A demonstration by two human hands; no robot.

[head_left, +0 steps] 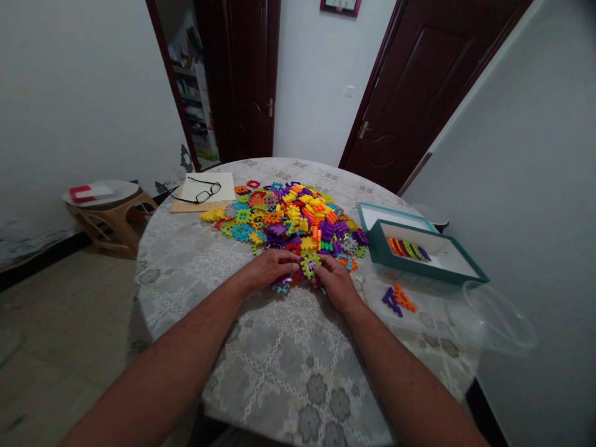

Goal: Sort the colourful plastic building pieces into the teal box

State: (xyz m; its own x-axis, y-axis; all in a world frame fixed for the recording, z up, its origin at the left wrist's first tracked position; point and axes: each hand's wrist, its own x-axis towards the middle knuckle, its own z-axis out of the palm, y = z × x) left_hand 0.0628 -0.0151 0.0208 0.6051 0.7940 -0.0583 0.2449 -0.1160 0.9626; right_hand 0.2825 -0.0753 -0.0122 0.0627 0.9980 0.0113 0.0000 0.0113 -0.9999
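Observation:
A yellow-green square building block (310,265) with notched edges and a white window-like grid is held upright between my hands at the near edge of a colourful heap. My right hand (336,282) pinches its right side, with the thumb on the front. At its left edge, the fingertips and thumb of my left hand (270,269) close on the block. Mixed plastic building blocks (279,217) spread just beyond my fingers, with yellow and orange ones piled on top. Red and blue pieces (285,284) lie beneath the hands.
On the right stands a green box (431,276) with a row of coloured blocks inside. Purple blocks (392,302) and orange blocks (405,298) lie before it, near a clear plastic tub (500,316). Black glasses (203,196) rest on papers (223,185) at the left.

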